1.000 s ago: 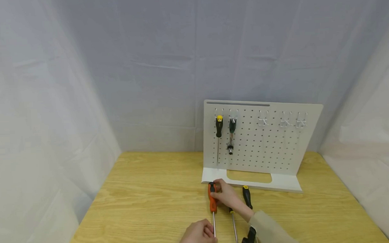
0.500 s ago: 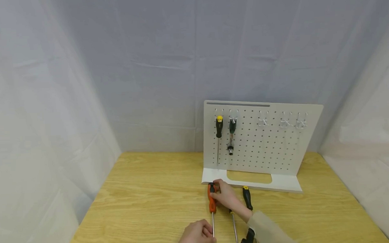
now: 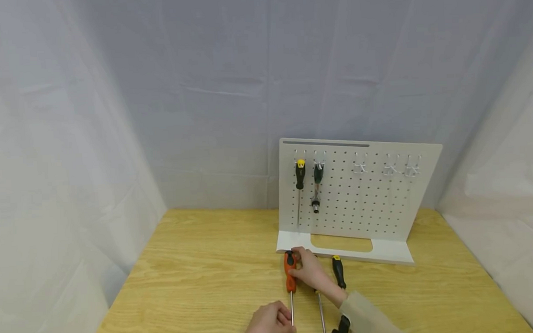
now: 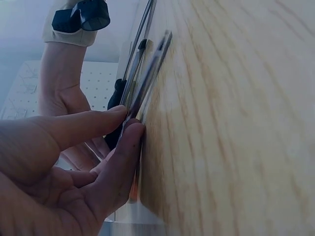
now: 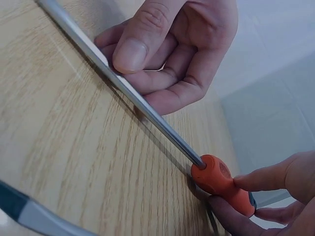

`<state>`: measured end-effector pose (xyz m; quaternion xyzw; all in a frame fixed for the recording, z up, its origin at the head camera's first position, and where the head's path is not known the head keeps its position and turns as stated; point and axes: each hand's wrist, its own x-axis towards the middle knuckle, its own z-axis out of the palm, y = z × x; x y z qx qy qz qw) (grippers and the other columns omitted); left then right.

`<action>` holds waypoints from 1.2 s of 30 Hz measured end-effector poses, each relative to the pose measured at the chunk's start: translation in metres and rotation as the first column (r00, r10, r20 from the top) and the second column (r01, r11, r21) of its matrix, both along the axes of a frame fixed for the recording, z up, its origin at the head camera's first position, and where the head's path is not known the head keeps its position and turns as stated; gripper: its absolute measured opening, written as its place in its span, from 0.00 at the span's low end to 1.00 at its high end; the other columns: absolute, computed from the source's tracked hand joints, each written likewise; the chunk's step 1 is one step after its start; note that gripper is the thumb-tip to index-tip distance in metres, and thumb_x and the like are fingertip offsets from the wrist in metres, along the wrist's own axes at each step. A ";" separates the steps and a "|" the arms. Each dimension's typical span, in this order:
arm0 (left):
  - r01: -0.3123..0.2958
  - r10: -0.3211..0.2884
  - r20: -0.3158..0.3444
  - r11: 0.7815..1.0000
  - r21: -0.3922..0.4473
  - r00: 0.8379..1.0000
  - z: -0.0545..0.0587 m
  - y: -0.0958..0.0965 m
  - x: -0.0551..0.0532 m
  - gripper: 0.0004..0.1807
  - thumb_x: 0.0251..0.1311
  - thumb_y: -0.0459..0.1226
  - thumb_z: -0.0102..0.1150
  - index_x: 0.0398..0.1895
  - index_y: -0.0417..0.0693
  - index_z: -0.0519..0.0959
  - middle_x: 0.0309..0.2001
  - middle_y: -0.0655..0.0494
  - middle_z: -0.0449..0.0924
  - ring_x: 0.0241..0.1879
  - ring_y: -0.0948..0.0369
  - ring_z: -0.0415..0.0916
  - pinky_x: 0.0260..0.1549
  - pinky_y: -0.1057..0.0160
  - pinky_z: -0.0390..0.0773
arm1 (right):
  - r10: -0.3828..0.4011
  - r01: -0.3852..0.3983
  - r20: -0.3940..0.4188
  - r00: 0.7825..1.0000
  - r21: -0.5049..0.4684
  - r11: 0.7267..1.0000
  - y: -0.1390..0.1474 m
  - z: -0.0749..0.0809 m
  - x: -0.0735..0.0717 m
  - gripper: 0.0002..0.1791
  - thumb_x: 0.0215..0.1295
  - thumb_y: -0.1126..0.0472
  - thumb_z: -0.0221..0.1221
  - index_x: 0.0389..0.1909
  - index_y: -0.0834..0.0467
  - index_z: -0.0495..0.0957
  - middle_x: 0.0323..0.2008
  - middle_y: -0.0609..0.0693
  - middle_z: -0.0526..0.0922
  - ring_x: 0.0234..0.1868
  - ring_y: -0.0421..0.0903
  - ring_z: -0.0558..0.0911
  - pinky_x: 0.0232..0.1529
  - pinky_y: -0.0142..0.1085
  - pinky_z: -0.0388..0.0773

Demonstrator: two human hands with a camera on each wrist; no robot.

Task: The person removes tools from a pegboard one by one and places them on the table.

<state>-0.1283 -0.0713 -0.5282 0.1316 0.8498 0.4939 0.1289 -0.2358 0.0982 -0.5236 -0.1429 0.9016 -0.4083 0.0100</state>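
An orange-and-black screwdriver (image 3: 290,273) lies low over the wooden table, its handle toward the pegboard and its metal shaft (image 5: 142,104) toward the person. My right hand (image 3: 312,270) pinches the handle from the right side, thumb and fingers against it in the right wrist view. On the shaft, my left hand (image 3: 266,323) pinches with thumb and fingertips, best seen in the left wrist view (image 4: 93,162). Just right of it, a screwdriver with a yellow-banded collar (image 3: 321,309) lies partly under my right hand. Another black screwdriver with a yellow end (image 3: 338,271) lies further right, partly hidden by the forearm.
A white pegboard (image 3: 355,197) stands behind the hands. From its left hooks hang a black-and-yellow screwdriver (image 3: 300,176) and a dark green-handled tool (image 3: 318,174). Bare clear hooks (image 3: 391,167) sit further right. Pale sheets (image 3: 212,114) enclose the wooden table (image 3: 199,271).
The orange screwdriver has shifted very slightly left. Both hands keep their hold on it and otherwise stay almost still.
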 end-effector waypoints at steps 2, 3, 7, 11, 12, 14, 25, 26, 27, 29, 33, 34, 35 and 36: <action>-0.004 0.004 0.015 1.000 0.007 1.000 0.000 -0.001 -0.001 0.08 0.52 0.32 0.72 0.32 0.45 0.80 0.23 0.63 0.80 0.22 0.71 0.73 0.23 0.70 0.72 | 0.002 -0.002 0.002 1.000 0.004 1.000 0.000 0.000 0.000 0.32 0.55 0.69 0.72 0.60 0.72 0.71 0.40 0.59 0.79 0.42 0.54 0.80 0.44 0.47 0.80; -0.007 0.006 0.026 1.000 0.013 1.000 0.000 -0.001 -0.001 0.07 0.54 0.33 0.71 0.32 0.44 0.80 0.23 0.62 0.80 0.22 0.70 0.74 0.23 0.70 0.72 | 0.004 -0.004 0.003 1.000 0.003 1.000 0.000 0.000 0.000 0.33 0.55 0.69 0.72 0.60 0.72 0.71 0.40 0.59 0.79 0.42 0.54 0.80 0.44 0.47 0.80; -0.020 0.016 0.076 0.998 0.051 0.997 0.001 -0.002 -0.002 0.05 0.60 0.32 0.68 0.34 0.42 0.80 0.24 0.59 0.81 0.22 0.64 0.79 0.21 0.70 0.76 | 0.008 -0.008 0.002 1.000 0.008 1.000 0.001 -0.001 0.000 0.33 0.54 0.69 0.72 0.61 0.72 0.71 0.40 0.59 0.79 0.41 0.54 0.80 0.42 0.46 0.80; -0.038 0.031 0.081 0.996 0.083 0.996 0.001 -0.004 -0.002 0.05 0.62 0.32 0.67 0.36 0.40 0.80 0.25 0.57 0.82 0.22 0.60 0.81 0.21 0.69 0.79 | 0.019 -0.019 0.011 1.000 0.002 1.000 0.001 0.000 0.001 0.34 0.54 0.69 0.72 0.61 0.71 0.71 0.40 0.60 0.79 0.39 0.54 0.80 0.38 0.44 0.79; -0.041 0.034 0.078 0.995 0.086 0.996 0.001 -0.004 -0.002 0.05 0.62 0.32 0.67 0.37 0.40 0.80 0.25 0.57 0.82 0.22 0.60 0.81 0.20 0.69 0.79 | 0.024 -0.024 0.013 1.000 -0.002 1.000 0.002 0.001 0.002 0.34 0.54 0.70 0.72 0.62 0.71 0.71 0.40 0.60 0.78 0.39 0.54 0.79 0.37 0.43 0.79; -0.043 0.037 0.069 0.995 0.091 0.997 0.001 -0.005 -0.003 0.05 0.62 0.31 0.66 0.38 0.39 0.80 0.25 0.56 0.82 0.22 0.60 0.81 0.20 0.69 0.79 | 0.031 -0.031 0.015 0.999 -0.007 0.999 0.002 0.001 0.002 0.34 0.54 0.70 0.72 0.62 0.70 0.71 0.41 0.61 0.78 0.39 0.54 0.79 0.35 0.42 0.78; -0.063 0.054 0.081 0.992 0.109 0.995 0.001 -0.009 -0.006 0.05 0.64 0.31 0.65 0.39 0.37 0.80 0.26 0.54 0.83 0.24 0.59 0.83 0.22 0.66 0.83 | 0.097 -0.091 0.105 0.990 -0.057 0.994 0.002 0.004 0.005 0.36 0.55 0.70 0.71 0.65 0.68 0.69 0.47 0.64 0.81 0.38 0.51 0.81 0.33 0.39 0.81; -0.065 0.056 0.080 0.992 0.111 0.995 0.001 -0.009 -0.007 0.06 0.64 0.31 0.65 0.40 0.37 0.80 0.26 0.53 0.83 0.24 0.58 0.83 0.22 0.65 0.83 | 0.100 -0.094 0.112 0.989 -0.054 0.994 0.002 0.004 0.005 0.36 0.56 0.70 0.71 0.66 0.68 0.69 0.47 0.64 0.81 0.40 0.51 0.81 0.34 0.39 0.81; -0.067 0.059 0.077 0.992 0.111 0.995 0.001 -0.009 -0.007 0.06 0.64 0.31 0.65 0.40 0.37 0.80 0.26 0.53 0.83 0.24 0.58 0.83 0.22 0.66 0.83 | 0.102 -0.097 0.115 0.988 -0.051 0.994 0.001 0.004 0.005 0.36 0.56 0.69 0.72 0.66 0.67 0.69 0.46 0.63 0.81 0.40 0.51 0.81 0.35 0.39 0.81; -0.073 0.066 0.064 0.991 0.109 0.996 0.000 -0.009 -0.007 0.06 0.64 0.32 0.66 0.40 0.37 0.80 0.26 0.53 0.83 0.23 0.57 0.83 0.22 0.66 0.83 | 0.107 -0.102 0.115 0.988 -0.046 0.994 0.001 0.004 0.005 0.37 0.55 0.69 0.72 0.66 0.68 0.69 0.46 0.63 0.82 0.40 0.52 0.81 0.34 0.41 0.81; -0.085 0.080 0.046 0.991 0.106 0.996 -0.001 -0.010 -0.008 0.07 0.64 0.33 0.66 0.40 0.37 0.80 0.25 0.55 0.82 0.23 0.58 0.83 0.21 0.67 0.83 | 0.107 -0.105 0.097 0.989 -0.027 0.994 0.000 0.004 0.005 0.36 0.55 0.70 0.72 0.65 0.68 0.70 0.45 0.62 0.82 0.41 0.53 0.80 0.36 0.42 0.80; -0.085 0.081 0.045 0.991 0.105 0.996 -0.001 -0.010 -0.008 0.08 0.64 0.33 0.67 0.40 0.37 0.80 0.25 0.55 0.82 0.23 0.59 0.83 0.22 0.67 0.83 | 0.106 -0.104 0.093 0.990 -0.023 0.994 -0.001 0.004 0.005 0.36 0.55 0.70 0.73 0.65 0.68 0.70 0.44 0.62 0.82 0.42 0.52 0.80 0.37 0.41 0.80; -0.086 0.081 0.047 0.991 0.105 0.996 -0.001 -0.010 -0.009 0.08 0.64 0.33 0.66 0.40 0.37 0.80 0.25 0.55 0.82 0.23 0.59 0.82 0.22 0.66 0.83 | 0.104 -0.102 0.092 0.990 -0.022 0.994 -0.001 0.004 0.005 0.36 0.54 0.70 0.73 0.65 0.68 0.70 0.44 0.61 0.82 0.41 0.52 0.80 0.36 0.40 0.80; -0.087 0.081 0.052 0.991 0.106 0.995 -0.001 -0.011 -0.009 0.07 0.64 0.33 0.66 0.40 0.37 0.80 0.25 0.56 0.82 0.23 0.60 0.82 0.22 0.66 0.83 | 0.103 -0.102 0.090 0.991 -0.023 0.995 -0.001 0.004 0.005 0.36 0.54 0.70 0.73 0.65 0.68 0.70 0.44 0.61 0.82 0.41 0.51 0.79 0.36 0.40 0.79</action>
